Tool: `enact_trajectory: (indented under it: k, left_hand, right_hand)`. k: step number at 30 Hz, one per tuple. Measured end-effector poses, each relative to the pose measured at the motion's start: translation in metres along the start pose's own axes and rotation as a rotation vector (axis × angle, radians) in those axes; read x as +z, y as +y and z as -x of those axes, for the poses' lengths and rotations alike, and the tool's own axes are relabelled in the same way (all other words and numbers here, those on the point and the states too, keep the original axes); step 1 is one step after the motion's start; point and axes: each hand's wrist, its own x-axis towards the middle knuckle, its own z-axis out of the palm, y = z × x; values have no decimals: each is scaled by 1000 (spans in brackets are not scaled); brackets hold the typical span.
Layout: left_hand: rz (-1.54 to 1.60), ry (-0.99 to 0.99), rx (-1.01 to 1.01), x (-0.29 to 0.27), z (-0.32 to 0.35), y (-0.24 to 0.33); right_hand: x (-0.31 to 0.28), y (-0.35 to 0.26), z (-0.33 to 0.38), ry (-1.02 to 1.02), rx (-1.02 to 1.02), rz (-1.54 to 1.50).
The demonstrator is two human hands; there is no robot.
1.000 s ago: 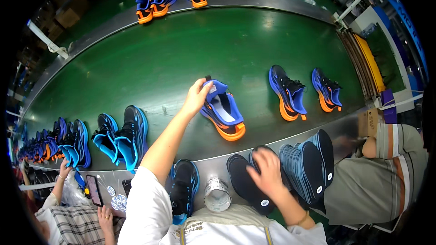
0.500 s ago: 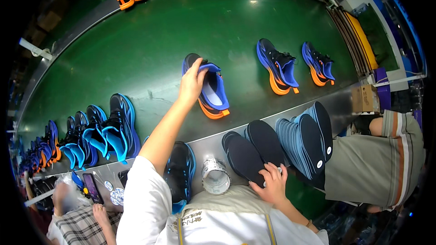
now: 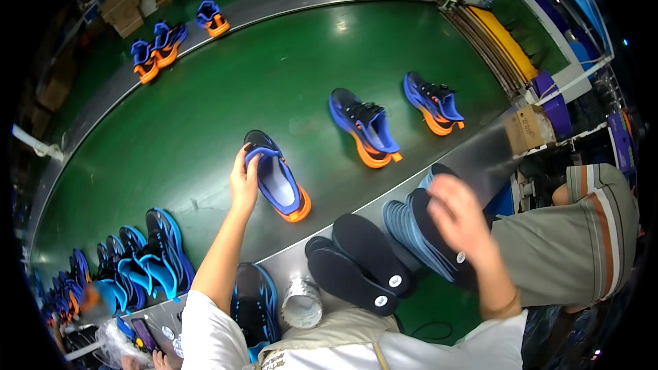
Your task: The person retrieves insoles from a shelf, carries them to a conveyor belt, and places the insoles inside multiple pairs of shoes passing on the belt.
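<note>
Now the right hand [image 3: 460, 216], grip unclear, has moved over the centre-right insole stack [image 3: 406, 236]; left hand [image 3: 245, 178] alone pinches the shoe [image 3: 279, 183].

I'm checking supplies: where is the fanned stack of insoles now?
In the head view, the fanned stack of insoles lies right of centre on the metal ledge, just right of the flat black insoles and partly hidden by the right hand.

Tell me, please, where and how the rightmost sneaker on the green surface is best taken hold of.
Grip the rightmost sneaker by its heel collar, probably best with the right hand from the near side, thumb inside and fingers behind the heel: the toe points away, while the blue-lined opening and orange heel tab face near and rightward.
</note>
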Motion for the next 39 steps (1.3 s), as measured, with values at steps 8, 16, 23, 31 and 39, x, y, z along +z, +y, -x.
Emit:
enact_trajectory:
  k: [8, 16, 23, 31, 39]
  left_hand:
    - [-925, 3, 402, 100, -28, 64]
    - [-685, -622, 263, 227, -72, 78]
    - [-451, -496, -26, 230, -123, 35]
    - [-434, -527, 3, 222, -110, 40]
    - [-593, -595, 285, 216, -78, 68]
  right_hand:
    - [28, 237, -46, -382, 859, 265]
    - [76, 333, -35, -290, 815, 137]
    - [63, 344, -69, 13, 618, -48]
    - [4, 287, -149, 26, 499, -194]
    - [-24, 247, -154, -19, 508, -292]
